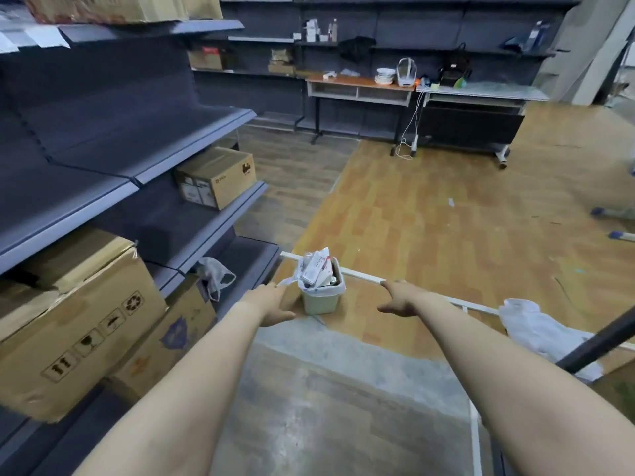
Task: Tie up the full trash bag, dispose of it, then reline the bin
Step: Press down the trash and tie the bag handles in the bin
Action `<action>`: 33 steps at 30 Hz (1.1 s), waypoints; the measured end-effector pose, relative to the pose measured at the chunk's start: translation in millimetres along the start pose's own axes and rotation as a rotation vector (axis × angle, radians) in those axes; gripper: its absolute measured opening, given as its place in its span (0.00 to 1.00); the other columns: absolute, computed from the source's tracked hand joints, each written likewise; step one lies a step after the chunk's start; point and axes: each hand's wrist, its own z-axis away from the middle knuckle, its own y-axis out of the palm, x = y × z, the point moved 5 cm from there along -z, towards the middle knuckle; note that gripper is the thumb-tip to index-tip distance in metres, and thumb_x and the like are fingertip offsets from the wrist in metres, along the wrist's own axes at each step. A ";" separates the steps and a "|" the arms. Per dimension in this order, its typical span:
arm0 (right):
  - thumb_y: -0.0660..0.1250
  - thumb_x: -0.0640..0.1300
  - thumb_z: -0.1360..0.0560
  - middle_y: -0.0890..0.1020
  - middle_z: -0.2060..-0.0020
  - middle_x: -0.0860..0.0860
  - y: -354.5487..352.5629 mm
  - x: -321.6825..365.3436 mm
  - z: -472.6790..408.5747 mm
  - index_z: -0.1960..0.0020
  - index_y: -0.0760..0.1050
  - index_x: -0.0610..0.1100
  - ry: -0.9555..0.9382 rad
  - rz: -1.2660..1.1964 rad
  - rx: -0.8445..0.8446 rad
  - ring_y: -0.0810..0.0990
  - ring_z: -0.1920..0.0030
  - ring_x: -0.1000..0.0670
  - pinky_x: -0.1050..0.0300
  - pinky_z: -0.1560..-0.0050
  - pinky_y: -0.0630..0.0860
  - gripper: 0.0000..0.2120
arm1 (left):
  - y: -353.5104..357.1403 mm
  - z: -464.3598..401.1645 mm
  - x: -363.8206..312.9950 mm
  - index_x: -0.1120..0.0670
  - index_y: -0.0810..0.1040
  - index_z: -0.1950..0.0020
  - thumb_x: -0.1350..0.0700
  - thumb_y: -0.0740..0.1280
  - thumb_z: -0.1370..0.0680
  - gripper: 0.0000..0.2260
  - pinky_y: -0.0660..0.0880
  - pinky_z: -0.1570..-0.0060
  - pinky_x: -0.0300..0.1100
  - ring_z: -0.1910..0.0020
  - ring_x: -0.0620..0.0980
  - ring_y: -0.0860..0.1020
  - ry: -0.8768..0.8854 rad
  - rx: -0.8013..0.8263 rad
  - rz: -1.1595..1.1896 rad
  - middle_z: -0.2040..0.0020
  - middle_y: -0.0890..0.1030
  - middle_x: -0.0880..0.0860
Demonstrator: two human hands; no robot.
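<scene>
A: Quick pass, L to R. What's far left?

B: Shelf unit [130, 146] w/ cardboard boxes [68, 324], a crumpled plastic bag [214, 274] on the low shelf. Not task stuff as far as I can tell.

A: Hands?

B: I read the left hand [271, 305] as open, fingers loose and spread, holding nothing. It sits just left of the bin [319, 302]; fingertips look near the white liner flap [287, 281] sticking out that side, but I can't tell if they touch.

A: Bin itself?

B: Small pale bin, upright on the wood floor [446, 218], between both hands and a bit ahead of them. White trash bag [323, 290] folded over the rim, stuffed w/ boxes and paper poking up past the top. Not tied yet.

A: Right side?

B: Right hand [400, 300] also open, palm down, empty, clearly apart from the bin. More gap than on the left. So left hand is nearer, I'd judge it gets the rim first.

A: Next move?

B: My guess: both hands close inward and forward onto opposite rim edges, then gather the bag upward. Bin's axis is vertical, so pull goes straight up.

A: Anything else right?

B: Another white bag [543, 331] lying on the floor far right, maybe the new liner, can't confirm. Thin white strip [360, 276] on the floor behind the bin.
</scene>
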 end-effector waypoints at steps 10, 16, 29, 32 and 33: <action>0.62 0.55 0.23 0.61 0.27 0.41 -76.5 -10.9 -154.7 0.23 0.52 0.46 0.006 0.014 0.019 0.64 0.28 0.41 0.50 0.29 0.64 0.34 | -64.6 -159.8 22.1 0.57 0.62 0.29 0.41 0.62 0.23 0.29 0.68 0.39 0.50 0.33 0.58 0.68 -0.045 0.005 0.003 0.32 0.68 0.58; 0.61 0.54 0.22 0.59 0.26 0.40 -133.3 -14.5 -230.3 0.22 0.49 0.45 -0.022 -0.033 0.017 0.63 0.27 0.41 0.50 0.29 0.63 0.35 | -112.8 -241.1 15.0 0.54 0.56 0.25 0.42 0.62 0.23 0.31 0.69 0.39 0.49 0.32 0.57 0.68 -0.022 -0.002 0.023 0.30 0.67 0.57; 0.60 0.56 0.22 0.59 0.26 0.41 -200.6 -32.9 -422.8 0.23 0.50 0.45 -0.211 0.085 0.108 0.63 0.27 0.41 0.49 0.29 0.63 0.34 | -128.4 -389.8 18.3 0.55 0.58 0.25 0.41 0.61 0.22 0.31 0.69 0.37 0.51 0.31 0.57 0.67 -0.249 0.033 0.131 0.30 0.66 0.56; 0.60 0.56 0.22 0.60 0.26 0.41 -195.8 -35.4 -465.4 0.23 0.50 0.45 -0.255 0.118 0.145 0.62 0.27 0.41 0.50 0.29 0.63 0.34 | -110.9 -419.2 17.8 0.55 0.58 0.26 0.40 0.62 0.23 0.32 0.68 0.36 0.51 0.31 0.58 0.67 -0.305 0.070 0.194 0.29 0.66 0.57; 0.60 0.56 0.22 0.59 0.25 0.42 -189.5 -37.3 -479.1 0.22 0.50 0.45 -0.261 0.128 0.166 0.61 0.26 0.42 0.50 0.28 0.62 0.35 | -102.7 -428.7 18.1 0.55 0.59 0.26 0.40 0.62 0.23 0.32 0.68 0.36 0.50 0.31 0.58 0.67 -0.318 0.080 0.215 0.29 0.66 0.57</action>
